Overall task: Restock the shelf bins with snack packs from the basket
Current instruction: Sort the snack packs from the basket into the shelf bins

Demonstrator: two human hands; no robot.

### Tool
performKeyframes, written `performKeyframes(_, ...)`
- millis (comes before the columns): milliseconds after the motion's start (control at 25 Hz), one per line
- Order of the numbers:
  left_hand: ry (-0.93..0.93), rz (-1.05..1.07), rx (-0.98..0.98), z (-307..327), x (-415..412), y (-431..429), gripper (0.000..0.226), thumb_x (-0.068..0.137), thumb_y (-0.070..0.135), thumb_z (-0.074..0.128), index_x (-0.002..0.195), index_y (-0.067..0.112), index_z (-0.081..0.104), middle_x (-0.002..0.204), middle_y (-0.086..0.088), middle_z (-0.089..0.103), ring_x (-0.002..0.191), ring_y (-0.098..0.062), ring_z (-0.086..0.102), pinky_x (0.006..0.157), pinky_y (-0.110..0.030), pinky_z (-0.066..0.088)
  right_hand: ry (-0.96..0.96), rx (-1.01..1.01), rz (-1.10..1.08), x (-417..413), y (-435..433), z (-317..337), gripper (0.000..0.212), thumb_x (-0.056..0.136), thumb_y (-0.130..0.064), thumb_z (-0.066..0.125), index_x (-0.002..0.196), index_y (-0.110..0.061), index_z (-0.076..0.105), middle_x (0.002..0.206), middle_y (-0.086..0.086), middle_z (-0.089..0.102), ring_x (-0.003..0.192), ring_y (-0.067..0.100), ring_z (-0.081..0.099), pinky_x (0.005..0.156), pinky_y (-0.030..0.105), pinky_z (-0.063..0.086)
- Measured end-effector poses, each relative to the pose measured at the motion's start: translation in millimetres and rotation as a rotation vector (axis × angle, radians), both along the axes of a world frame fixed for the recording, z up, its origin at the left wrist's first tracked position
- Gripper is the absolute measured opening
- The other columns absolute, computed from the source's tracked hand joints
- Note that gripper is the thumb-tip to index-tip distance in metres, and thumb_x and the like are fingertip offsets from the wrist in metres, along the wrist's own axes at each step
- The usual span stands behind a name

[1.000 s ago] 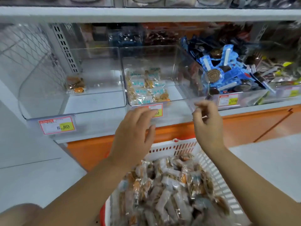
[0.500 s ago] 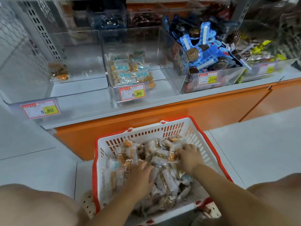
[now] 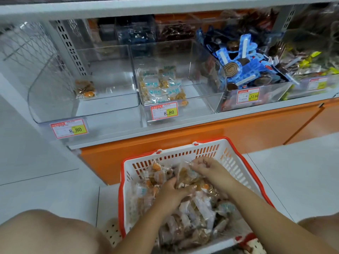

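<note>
The left hand [image 3: 173, 192] and right hand [image 3: 208, 169] reach inside the basket [image 3: 185, 150]. Each curls round snack packs [image 3: 192, 213] near its far wall.

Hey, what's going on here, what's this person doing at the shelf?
A person is crouched in front of a shop shelf with both hands in a white basket full of snack packs. The left hand and right hand each grip clear packs from the heap. On the shelf above, the left bin holds only a few packs and the middle bin a small pile. This handful is not yet in a bin.
</note>
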State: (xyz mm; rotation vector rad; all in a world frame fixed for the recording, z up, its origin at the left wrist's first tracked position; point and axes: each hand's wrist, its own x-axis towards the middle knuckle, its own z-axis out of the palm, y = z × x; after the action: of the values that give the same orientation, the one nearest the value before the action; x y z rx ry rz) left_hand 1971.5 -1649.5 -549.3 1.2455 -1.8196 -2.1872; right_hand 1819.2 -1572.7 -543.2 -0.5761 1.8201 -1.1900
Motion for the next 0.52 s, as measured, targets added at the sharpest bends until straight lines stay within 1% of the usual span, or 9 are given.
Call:
performKeyframes(40, 0.046, 0.041, 0.075, -0.4, -0.9, -1.2, 0.027, 0.086, 0.023, 0.074, 0.110, 0.025, 0.062, 0.099, 0.006, 0.075, 0.090, -0.015, 0.073, 0.085, -0.032, 0.057, -0.081, -0.031, -0.020, -0.9, 0.1, 2.4, 0.029, 0.084, -0.038, 0.072, 0.100, -0.015, 0.069, 0.096, 0.007, 0.074, 0.088, 0.023, 0.071, 0.076, 0.036, 0.057)
performKeyframes(80, 0.084, 0.069, 0.128, -0.8, -1.4, -2.5, 0.025, 0.087, 0.015, 0.072, 0.109, 0.019, 0.063, 0.098, -0.001, 0.076, 0.090, -0.020, 0.073, 0.082, -0.031, 0.058, -0.171, -0.075, -0.054, -2.8, 0.1, 3.1, 0.028, 0.086, -0.034, 0.070, 0.098, -0.009, 0.070, 0.097, 0.011, 0.074, 0.088, 0.025, 0.071, 0.072, 0.035, 0.058)
performKeyframes(160, 0.125, 0.088, 0.174, 0.8, -0.7, -4.9, 0.025, 0.087, 0.009, 0.070, 0.111, 0.010, 0.064, 0.101, -0.009, 0.075, 0.092, -0.025, 0.073, 0.080, -0.032, 0.059, -0.288, -0.155, -0.132, -6.2, 0.8, 4.8, 0.031, 0.085, -0.029, 0.068, 0.096, 0.000, 0.069, 0.096, 0.019, 0.074, 0.083, 0.029, 0.071, 0.065, 0.034, 0.058)
performKeyframes(240, 0.145, 0.066, 0.190, 0.5, 0.2, -5.1, 0.027, 0.087, 0.008, 0.069, 0.113, 0.008, 0.064, 0.102, -0.010, 0.075, 0.093, -0.026, 0.072, 0.085, -0.037, 0.058, -0.326, -0.190, -0.201, -9.3, 0.1, 3.8, 0.038, 0.081, -0.030, 0.070, 0.097, 0.004, 0.066, 0.093, 0.023, 0.073, 0.078, 0.031, 0.071, 0.065, 0.036, 0.059)
performKeyframes(280, 0.157, 0.060, 0.201, 0.5, 1.1, -5.1, 0.027, 0.086, 0.008, 0.069, 0.113, 0.009, 0.064, 0.101, -0.010, 0.075, 0.091, -0.025, 0.073, 0.086, -0.038, 0.058, -0.330, -0.193, -0.226, -9.1, -0.5, 3.9, 0.040, 0.078, -0.031, 0.072, 0.095, 0.004, 0.065, 0.090, 0.023, 0.073, 0.074, 0.030, 0.071, 0.063, 0.035, 0.058)
performKeyframes(320, 0.160, 0.066, 0.214, 1.7, 1.8, -5.0, 0.027, 0.086, 0.008, 0.068, 0.112, 0.009, 0.063, 0.099, -0.009, 0.075, 0.090, -0.024, 0.073, 0.085, -0.037, 0.058, -0.321, -0.190, -0.243, -8.7, -1.4, 3.1, 0.040, 0.075, -0.032, 0.073, 0.093, 0.003, 0.064, 0.087, 0.022, 0.073, 0.070, 0.029, 0.070, 0.060, 0.033, 0.058)
performKeyframes(400, 0.161, 0.071, 0.225, 1.3, 2.9, -5.2, 0.027, 0.086, 0.008, 0.068, 0.113, 0.009, 0.062, 0.098, -0.010, 0.075, 0.087, -0.024, 0.073, 0.079, -0.033, 0.059, -0.310, -0.183, -0.253, -6.6, -3.3, 2.4, 0.044, 0.071, -0.033, 0.074, 0.093, 0.002, 0.062, 0.087, 0.023, 0.072, 0.068, 0.028, 0.070, 0.056, 0.032, 0.058)
performKeyframes(480, 0.162, 0.077, 0.227, 1.4, 3.1, -5.3, 0.029, 0.087, 0.008, 0.068, 0.115, 0.007, 0.061, 0.098, -0.012, 0.075, 0.085, -0.023, 0.073, 0.073, -0.030, 0.059, -0.345, -0.192, -0.257, -5.7, -4.2, 3.7, 0.049, 0.073, -0.036, 0.072, 0.101, 0.003, 0.062, 0.088, 0.022, 0.072, 0.067, 0.025, 0.070, 0.052, 0.030, 0.056)
performKeyframes(520, 0.165, 0.086, 0.228, 3.6, 3.2, -5.1, 0.029, 0.087, 0.008, 0.067, 0.116, 0.006, 0.060, 0.097, -0.013, 0.075, 0.085, -0.023, 0.073, 0.072, -0.029, 0.059, -0.379, -0.194, -0.243, -5.5, -3.8, 6.0, 0.051, 0.076, -0.039, 0.069, 0.103, 0.003, 0.062, 0.087, 0.019, 0.071, 0.064, 0.022, 0.068, 0.051, 0.027, 0.054)
